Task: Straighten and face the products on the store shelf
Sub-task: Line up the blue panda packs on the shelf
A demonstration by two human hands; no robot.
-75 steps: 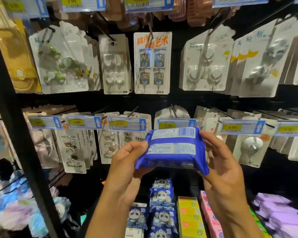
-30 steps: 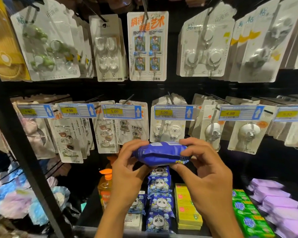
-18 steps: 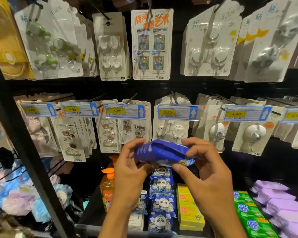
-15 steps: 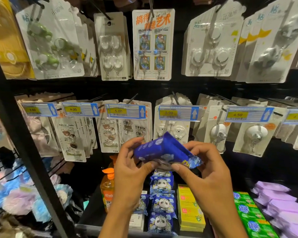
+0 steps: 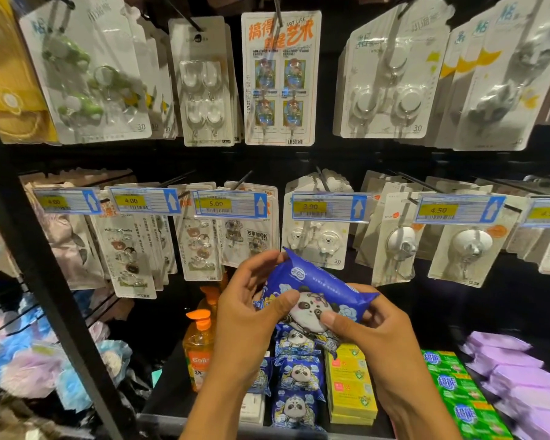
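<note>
A blue wipes pack [image 5: 318, 289] with a panda face on its front is held in both hands above the bottom shelf. My left hand [image 5: 248, 315] grips its left end, thumb on the front. My right hand [image 5: 378, 331] pinches its right side, thumb on the panda. The printed front faces me, tilted down to the right. Below it lies a row of matching panda packs [image 5: 299, 379], faces up.
Yellow soap boxes [image 5: 350, 385], green bars [image 5: 454, 392] and purple packs [image 5: 518, 376] lie to the right. An orange pump bottle [image 5: 199, 350] stands on the left. Carded hooks [image 5: 318, 239] hang on pegs behind blue price tags [image 5: 329, 206]. A black upright [image 5: 45, 281] borders the left.
The pack has been turned over in both hands, from its back label through edge-on to panda face towards me. It sits lower, just above the row of packs.
</note>
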